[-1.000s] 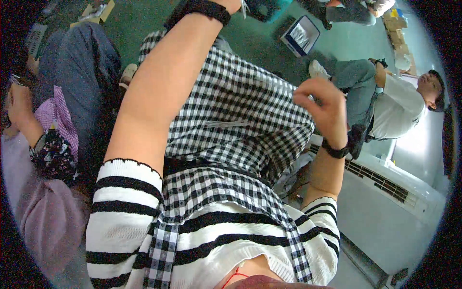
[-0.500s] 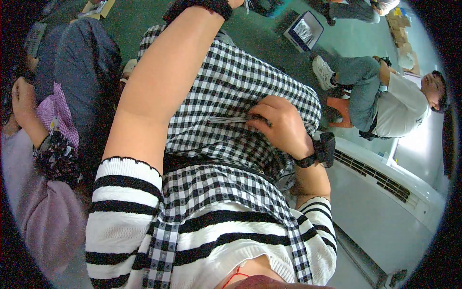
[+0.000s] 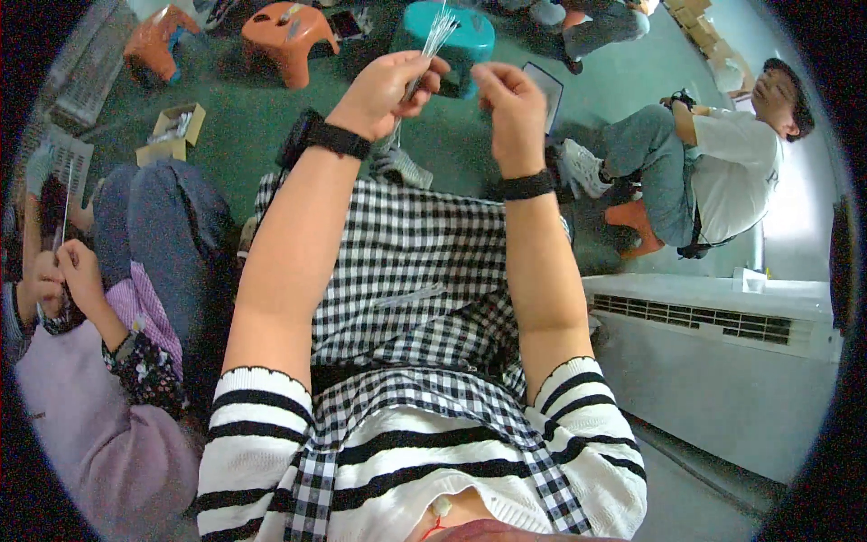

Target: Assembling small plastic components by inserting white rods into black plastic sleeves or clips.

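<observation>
My left hand (image 3: 390, 90) is raised past my knees, its fingers closed round a bundle of thin, whitish strips (image 3: 440, 34). The strips fan out above the fist, and their lower ends hang below it. Just to the right, apart from the bundle, my right hand (image 3: 517, 108) is up with thumb and fingers pinched together. Whatever it may hold is too small to make out. A few more thin, pale strips (image 3: 408, 296) lie across my black-and-white checked apron (image 3: 415, 244), on the lap.
A teal stool (image 3: 483, 41) stands beyond my hands, with orange stools (image 3: 287, 41) to its left. Behind my right hand is a dark-edged box (image 3: 553, 81); a cardboard box (image 3: 191, 122) lies left. Co-workers sit at both sides. A white vented unit (image 3: 722, 361) stands close on my right.
My right hand has left the strips on my lap and risen beside my left hand. The left hand with its bundle now shows fully. Fewer strips appear on the apron.
</observation>
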The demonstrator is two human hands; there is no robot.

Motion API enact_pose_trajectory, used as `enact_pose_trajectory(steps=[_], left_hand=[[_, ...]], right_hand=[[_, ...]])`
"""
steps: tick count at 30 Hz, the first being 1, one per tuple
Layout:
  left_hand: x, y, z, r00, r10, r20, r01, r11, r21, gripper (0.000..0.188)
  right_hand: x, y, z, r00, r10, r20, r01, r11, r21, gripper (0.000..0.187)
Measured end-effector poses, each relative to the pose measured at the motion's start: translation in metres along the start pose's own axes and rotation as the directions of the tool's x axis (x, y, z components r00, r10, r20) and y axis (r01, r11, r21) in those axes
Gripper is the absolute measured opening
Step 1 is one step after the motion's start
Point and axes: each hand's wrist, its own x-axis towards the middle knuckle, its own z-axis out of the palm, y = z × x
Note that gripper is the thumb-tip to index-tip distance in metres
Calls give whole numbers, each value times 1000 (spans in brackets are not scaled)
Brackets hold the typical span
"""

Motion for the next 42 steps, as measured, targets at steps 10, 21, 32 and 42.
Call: enact_pose_trajectory(steps=[10,21,32,42], left_hand=[[-8,3,14,985,-107,139,96,992,84,19],[-8,-1,14,981,-164,101,145,975,169,15],[-7,-3,11,992,-109,59,105,992,64,14],[-8,-1,12,986,-146,77,138,985,103,13]], right_hand=[[-3,12,10,991,118,68,-133,941,311,20],[-6,12,8,982,161,97,-185,919,347,13],[-6,14,9,984,175,22,-171,919,356,14],[-4,15,6,993,80,-83,-55,962,266,14]])
